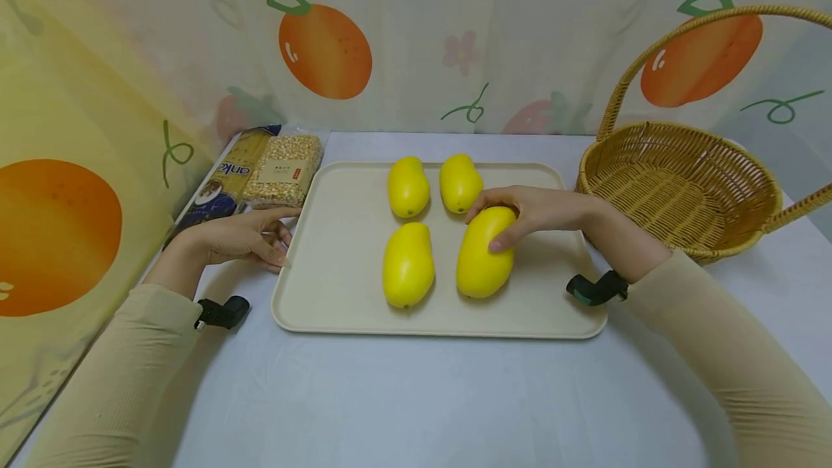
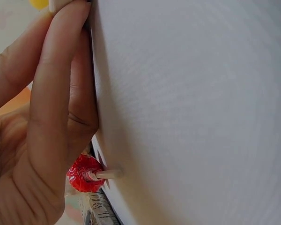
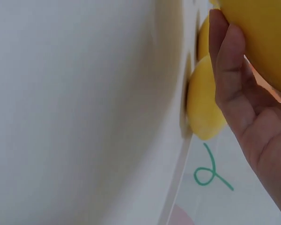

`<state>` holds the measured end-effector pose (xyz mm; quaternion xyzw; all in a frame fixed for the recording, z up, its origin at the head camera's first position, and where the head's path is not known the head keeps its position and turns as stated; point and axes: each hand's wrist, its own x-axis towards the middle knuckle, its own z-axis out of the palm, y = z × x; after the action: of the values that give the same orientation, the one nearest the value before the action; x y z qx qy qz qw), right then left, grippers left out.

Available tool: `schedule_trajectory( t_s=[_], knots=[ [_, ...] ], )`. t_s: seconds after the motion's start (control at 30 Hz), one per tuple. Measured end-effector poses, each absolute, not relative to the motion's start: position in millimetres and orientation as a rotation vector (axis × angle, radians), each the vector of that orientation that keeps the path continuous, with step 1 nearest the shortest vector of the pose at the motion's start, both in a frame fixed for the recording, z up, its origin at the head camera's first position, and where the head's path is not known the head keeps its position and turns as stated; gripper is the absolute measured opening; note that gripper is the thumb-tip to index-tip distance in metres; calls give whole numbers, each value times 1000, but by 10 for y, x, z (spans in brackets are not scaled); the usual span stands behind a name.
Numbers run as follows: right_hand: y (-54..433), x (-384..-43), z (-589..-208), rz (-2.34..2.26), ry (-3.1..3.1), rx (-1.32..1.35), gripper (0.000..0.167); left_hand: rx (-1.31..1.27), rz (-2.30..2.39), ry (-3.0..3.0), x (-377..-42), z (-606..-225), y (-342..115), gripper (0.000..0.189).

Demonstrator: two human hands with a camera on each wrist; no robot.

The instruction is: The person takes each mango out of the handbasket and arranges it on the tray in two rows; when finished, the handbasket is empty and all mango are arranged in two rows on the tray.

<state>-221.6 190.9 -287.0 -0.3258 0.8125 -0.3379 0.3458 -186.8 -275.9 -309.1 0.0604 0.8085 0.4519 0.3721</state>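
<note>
My right hand (image 1: 529,209) grips a yellow mango (image 1: 482,258) at the right front of a cream tray (image 1: 338,237), thumb on its near side and fingers over the far side. In the right wrist view this mango (image 3: 267,42) fills the upper right corner, cupped by the fingers. Three more mangoes lie on the tray: one at the front (image 1: 408,266), one at the back left (image 1: 408,188) and one at the back right (image 1: 461,183). At the tray's left edge, my left hand (image 1: 243,237) pinches the rim between thumb and fingers.
A wicker basket (image 1: 676,186) with a tall handle stands right of the tray. Behind my left hand lie a bag of corn kernels (image 1: 286,165) and a blue-gold packet (image 1: 224,179). A red-wrapped lollipop (image 2: 86,173) shows beyond the left hand in its wrist view.
</note>
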Motion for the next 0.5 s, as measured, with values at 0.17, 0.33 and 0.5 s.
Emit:
schedule_trajectory(
  t_s=[0.17, 0.33, 0.5],
  knots=[
    [1876, -2208, -2899, -908, 2061, -798, 56, 155, 1157, 2073, -1871, -3091, -2758, 102],
    [1833, -2208, -2932, -900, 2063, -779, 57, 160, 1160, 2072, -1867, -3086, -2751, 101],
    [1790, -2197, -2954, -894, 2066, -787, 57, 162, 1156, 2074, -1862, -3076, -2747, 101]
  ],
)
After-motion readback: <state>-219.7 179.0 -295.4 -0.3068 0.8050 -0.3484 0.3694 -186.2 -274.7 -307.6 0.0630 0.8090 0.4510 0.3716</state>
